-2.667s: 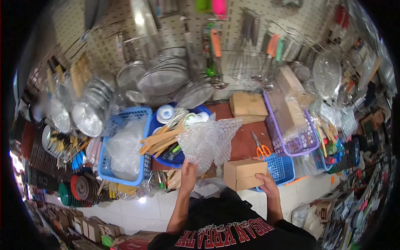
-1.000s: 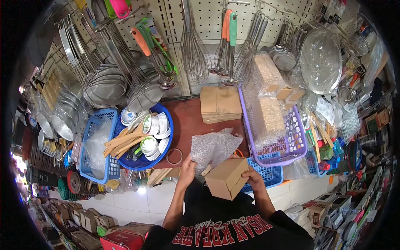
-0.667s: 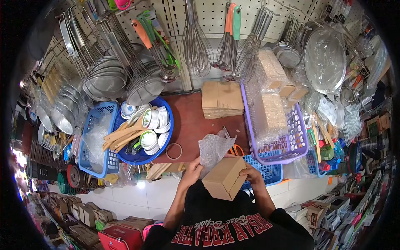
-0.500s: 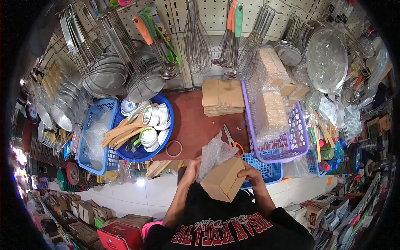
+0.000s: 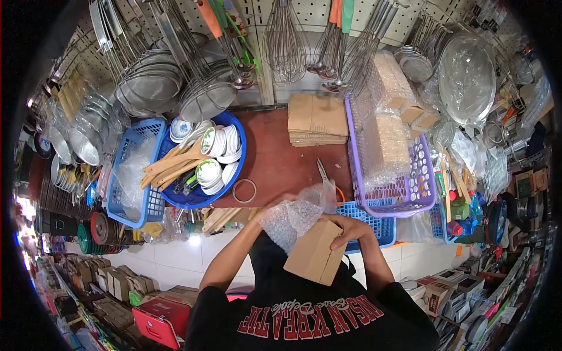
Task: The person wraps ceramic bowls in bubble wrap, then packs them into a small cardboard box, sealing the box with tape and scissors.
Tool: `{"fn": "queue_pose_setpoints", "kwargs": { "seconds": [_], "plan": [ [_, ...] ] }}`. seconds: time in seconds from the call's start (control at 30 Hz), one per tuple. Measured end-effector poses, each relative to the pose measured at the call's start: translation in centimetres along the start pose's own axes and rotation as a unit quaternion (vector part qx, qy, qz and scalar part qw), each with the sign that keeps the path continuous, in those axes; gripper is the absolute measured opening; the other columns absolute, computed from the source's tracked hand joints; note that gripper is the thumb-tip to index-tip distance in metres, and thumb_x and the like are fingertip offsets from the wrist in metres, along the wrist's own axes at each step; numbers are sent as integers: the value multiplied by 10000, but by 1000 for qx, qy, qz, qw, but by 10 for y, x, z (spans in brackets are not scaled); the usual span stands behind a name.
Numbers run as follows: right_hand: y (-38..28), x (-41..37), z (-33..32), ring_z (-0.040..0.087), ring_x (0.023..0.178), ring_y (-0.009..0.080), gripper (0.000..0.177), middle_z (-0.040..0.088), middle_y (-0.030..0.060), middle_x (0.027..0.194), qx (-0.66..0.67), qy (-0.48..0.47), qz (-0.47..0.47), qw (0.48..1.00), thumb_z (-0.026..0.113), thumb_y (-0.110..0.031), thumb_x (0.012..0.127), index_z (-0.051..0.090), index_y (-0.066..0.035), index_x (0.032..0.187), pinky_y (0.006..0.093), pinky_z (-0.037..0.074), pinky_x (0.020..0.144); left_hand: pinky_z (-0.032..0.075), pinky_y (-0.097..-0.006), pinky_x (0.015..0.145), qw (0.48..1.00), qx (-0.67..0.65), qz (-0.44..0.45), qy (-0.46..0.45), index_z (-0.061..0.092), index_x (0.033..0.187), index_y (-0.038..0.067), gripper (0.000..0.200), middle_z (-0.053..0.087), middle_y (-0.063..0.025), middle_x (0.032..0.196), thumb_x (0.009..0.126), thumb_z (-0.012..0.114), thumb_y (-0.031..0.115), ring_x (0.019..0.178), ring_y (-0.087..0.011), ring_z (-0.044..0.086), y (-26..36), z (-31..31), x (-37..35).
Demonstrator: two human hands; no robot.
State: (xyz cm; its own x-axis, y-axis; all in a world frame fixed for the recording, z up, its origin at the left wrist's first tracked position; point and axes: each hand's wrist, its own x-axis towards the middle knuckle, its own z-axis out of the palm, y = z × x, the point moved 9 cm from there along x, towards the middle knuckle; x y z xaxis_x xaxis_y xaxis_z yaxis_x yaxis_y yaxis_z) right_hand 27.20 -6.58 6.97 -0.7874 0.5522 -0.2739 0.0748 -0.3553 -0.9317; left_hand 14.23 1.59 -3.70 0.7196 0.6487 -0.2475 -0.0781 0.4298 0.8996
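Note:
A small brown cardboard box (image 5: 313,257) is held in front of my black shirt, tilted. My right hand (image 5: 346,230) grips its upper right side, the thumb on the near face and the fingers closed. A crumpled sheet of clear bubble wrap (image 5: 290,221) lies against the box's upper left edge. My left hand (image 5: 266,212) holds the wrap from behind, its fingers mostly covered by the plastic. Just beyond the box, scissors (image 5: 328,181) with orange handles lie on the red-brown table (image 5: 263,143), their handles partly behind the wrap.
Flat cardboard pieces (image 5: 318,117) are stacked at the table's back. A purple basket (image 5: 392,207) on the right holds bubble-wrapped boxes. On the left stand a blue basin (image 5: 193,205) with bowls and wooden utensils, and a blue basket (image 5: 129,216). A tape roll (image 5: 244,191) lies near the front edge.
My left hand has moved up and forward, and the bubble wrap now spreads more across the box's upper left. My right hand has shifted its hold, thumb now over the near face.

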Motion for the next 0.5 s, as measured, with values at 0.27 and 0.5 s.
{"fn": "queue_pose_setpoints", "kwargs": {
  "seconds": [0.27,0.5],
  "plan": [
    [20,-30,-17,528,1147,187,787,581,60,1187,2,147,-17,989,907,-249,651,530,-44,1312,337,400,1006,546,-331,724,928,-122,-17,352,563,1205,78,310,638,-64,1064,1015,561,323,919,-180,635,5,-119,36],
    [-30,-11,-11,410,1335,333,928,421,174,1413,-306,209,-24,928,902,-347,663,466,-33,1420,399,320,1126,460,-444,1011,888,-285,66,354,424,1388,103,427,533,-103,1355,1045,462,356,1206,-277,557,20,-154,70]
  ]
}}
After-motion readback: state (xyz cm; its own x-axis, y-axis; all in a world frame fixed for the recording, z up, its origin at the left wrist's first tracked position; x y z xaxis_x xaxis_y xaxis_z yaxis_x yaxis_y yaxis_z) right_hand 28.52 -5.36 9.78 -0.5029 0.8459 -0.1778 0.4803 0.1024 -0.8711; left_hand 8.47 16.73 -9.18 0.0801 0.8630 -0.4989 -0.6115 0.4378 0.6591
